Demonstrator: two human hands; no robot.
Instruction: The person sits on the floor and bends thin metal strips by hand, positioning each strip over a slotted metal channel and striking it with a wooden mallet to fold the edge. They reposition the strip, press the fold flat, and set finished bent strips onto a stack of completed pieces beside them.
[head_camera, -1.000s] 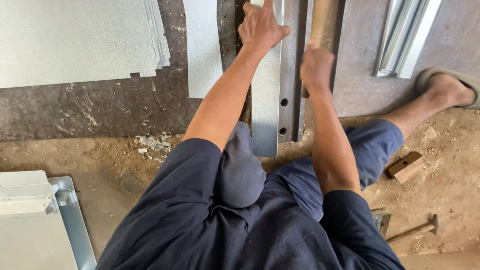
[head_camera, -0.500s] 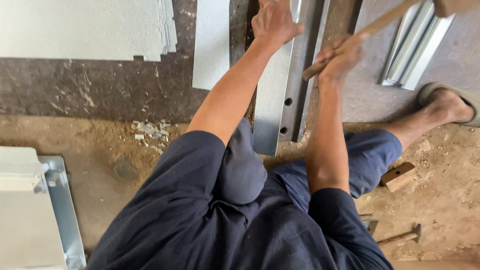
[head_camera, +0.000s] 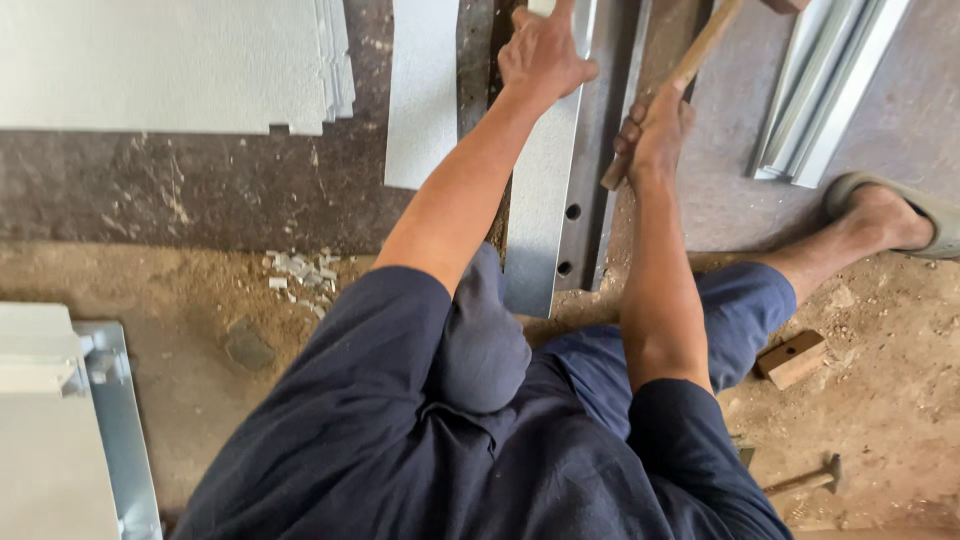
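Pressing flat and open, the left hand (head_camera: 541, 52) is being kept on the metal strip (head_camera: 545, 190) while the wooden handle (head_camera: 668, 92) just beside it is being gripped by the right hand (head_camera: 655, 130).

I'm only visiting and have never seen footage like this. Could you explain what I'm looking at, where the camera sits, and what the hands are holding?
The one picture comes from a camera worn on a person's head, looking down at their own arms and knees. There is no machine, only bare hands. The left hand presses flat on a long grey metal strip lying on a dark slab. The right hand grips a wooden handle; its top runs out of view. Around lie a stack of pale sheets, folded metal channels, a wooden block, and a small hammer on the dirt floor.
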